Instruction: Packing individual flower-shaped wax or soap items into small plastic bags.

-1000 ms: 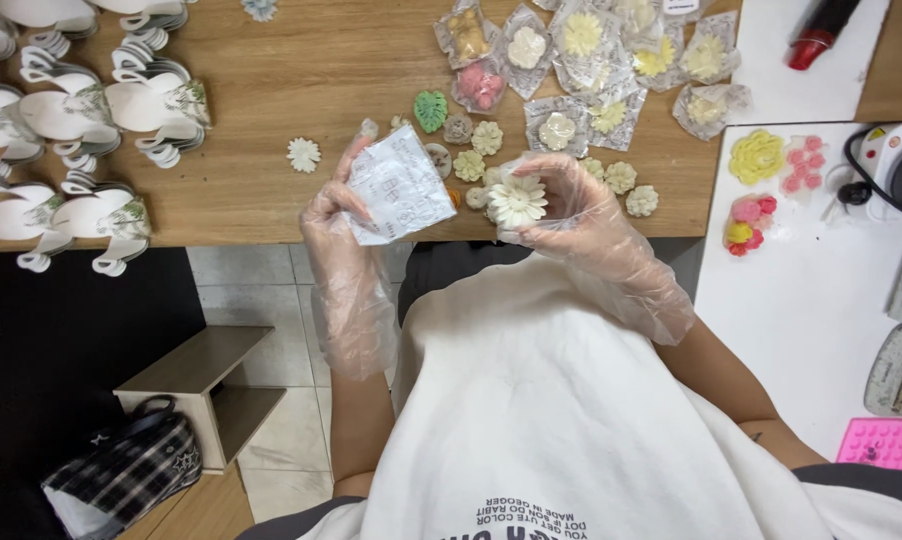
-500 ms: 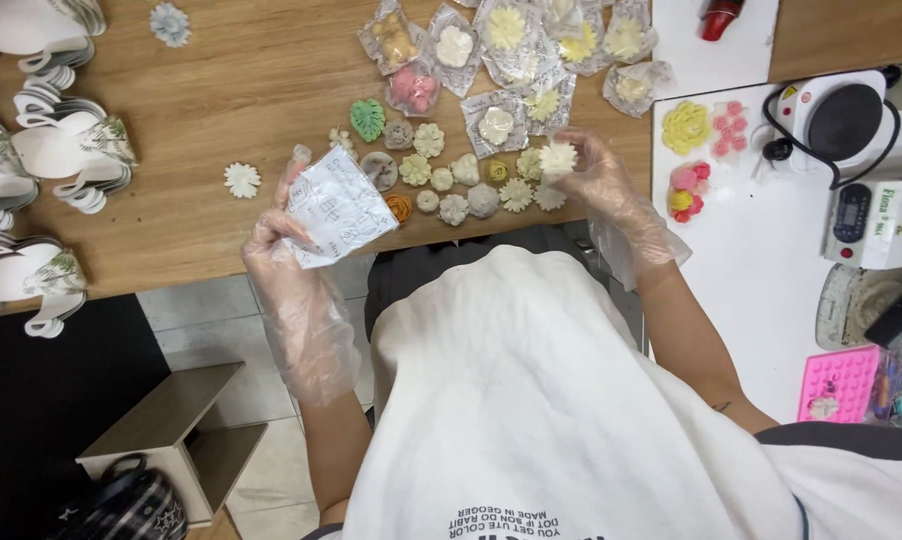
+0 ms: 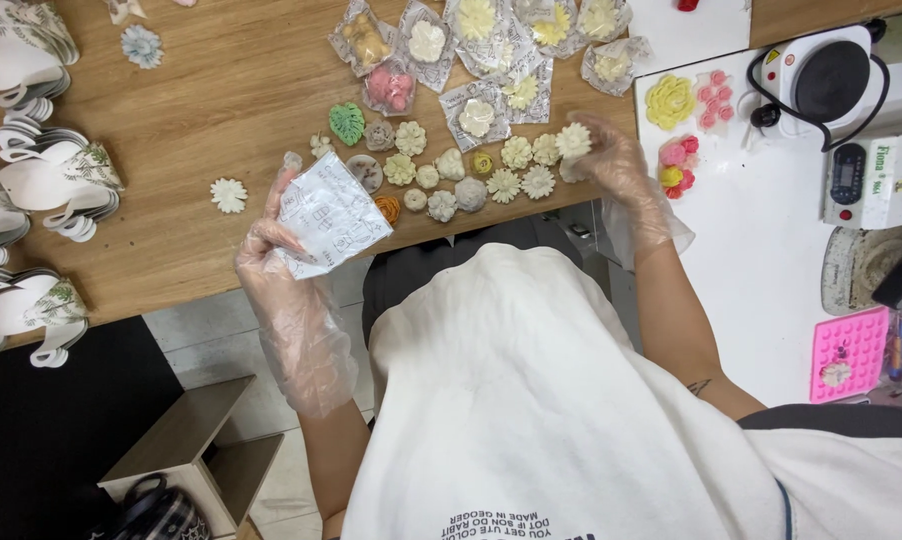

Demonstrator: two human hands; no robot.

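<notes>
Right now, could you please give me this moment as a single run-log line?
left hand: holds small clear packet | right hand: on cream flower piece at row end | wooden table: loose flower pieces, bagged ones behind

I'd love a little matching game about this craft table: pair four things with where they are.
Things:
1. small clear bag
2. cream flower piece
3. green leaf piece
4. pink mould tray

Places:
A. on the white table, lower right
B. in the left hand
C. lying on the wooden table, above the bag
D. at the right hand fingertips

Pairs: 1-B, 2-D, 3-C, 4-A
</notes>
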